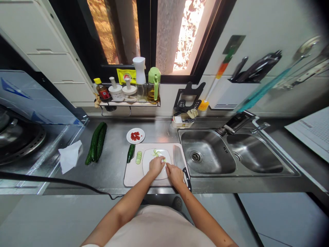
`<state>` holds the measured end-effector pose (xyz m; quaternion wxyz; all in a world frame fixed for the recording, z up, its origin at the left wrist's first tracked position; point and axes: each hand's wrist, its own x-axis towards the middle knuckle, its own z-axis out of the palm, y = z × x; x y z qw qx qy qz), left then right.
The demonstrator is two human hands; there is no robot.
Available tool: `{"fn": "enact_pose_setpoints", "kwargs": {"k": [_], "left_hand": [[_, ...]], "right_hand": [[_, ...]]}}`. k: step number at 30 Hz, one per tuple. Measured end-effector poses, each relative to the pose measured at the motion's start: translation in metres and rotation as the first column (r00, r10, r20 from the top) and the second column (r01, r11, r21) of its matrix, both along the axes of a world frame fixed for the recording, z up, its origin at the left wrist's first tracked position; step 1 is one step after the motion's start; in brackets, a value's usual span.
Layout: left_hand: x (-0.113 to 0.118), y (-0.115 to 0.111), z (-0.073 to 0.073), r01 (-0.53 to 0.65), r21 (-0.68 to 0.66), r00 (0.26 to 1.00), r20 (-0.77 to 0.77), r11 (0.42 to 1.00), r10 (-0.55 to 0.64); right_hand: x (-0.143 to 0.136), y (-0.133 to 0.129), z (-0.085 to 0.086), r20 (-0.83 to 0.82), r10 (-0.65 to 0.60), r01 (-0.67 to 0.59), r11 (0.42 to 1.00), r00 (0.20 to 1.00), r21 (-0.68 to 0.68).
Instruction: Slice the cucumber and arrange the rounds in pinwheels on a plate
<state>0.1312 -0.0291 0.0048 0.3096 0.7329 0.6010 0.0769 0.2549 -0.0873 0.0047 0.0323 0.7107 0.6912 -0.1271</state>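
stainless steel countertop [115, 137], smooth and softly reflective, runs below a black-framed window [151, 41], with a double-bowl metal sink [208, 151] on the right. on the counter lies a pale chopping board [132, 176] with rounded corners, holding a glossy white square plate [147, 164], a short row of round cucumber slices [138, 157], a dark green cucumber piece [131, 153] and a broad-bladed knife [178, 156] with a black handle. thin, curved cucumber slices [155, 152] sit on the plate.

beyond the board, a round white dish [142, 136] holds small red pieces [135, 136]. two whole, bumpy cucumbers [96, 142] and a creased white sheet [70, 156] lie to the left. on the wire shelf, a yellow-capped bottle [102, 90] has a red label and a yellow packet [126, 75] carries print; both are too small to read.

the left hand [156, 166] is closed, fingertips pinching a small pale green slice [164, 160] over the plate. the right hand [175, 174] has curled fingers close beside it; whether they grip anything cannot be told
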Motion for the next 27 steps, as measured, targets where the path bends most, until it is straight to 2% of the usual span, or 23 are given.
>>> {"fn": "enact_pose_setpoints", "kwargs": {"k": [27], "left_hand": [[0.0010, 0.0018, -0.0054, 0.011, 0.030, 1.000, -0.009, 0.999, -0.010]], "right_hand": [[0.0009, -0.0004, -0.0042, -0.028, -0.015, 0.016, 1.000, 0.999, 0.013]]}}
